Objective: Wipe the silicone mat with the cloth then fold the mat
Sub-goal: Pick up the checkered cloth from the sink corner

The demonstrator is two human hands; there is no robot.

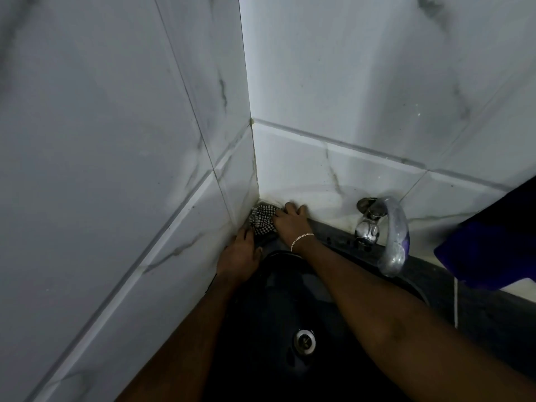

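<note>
Apparently the person is working right in the tiled corner behind the black sink (255, 329), where the checked cloth (261, 220) is lying bunched against both walls. The right hand (290, 224) is bending its fingers over the cloth's right edge, and its grip looks to be clamping on the fabric. The left hand (239, 253) is reaching in just below, but whether its grip is closing on anything I cannot tell. I am judging the cloth light, soft and limp, best gathered by a whole fistful. Wadded like this, it is showing no clear long axis. The silicone mat I cannot pick out; something dark is showing under the cloth, too dim to name.
</note>
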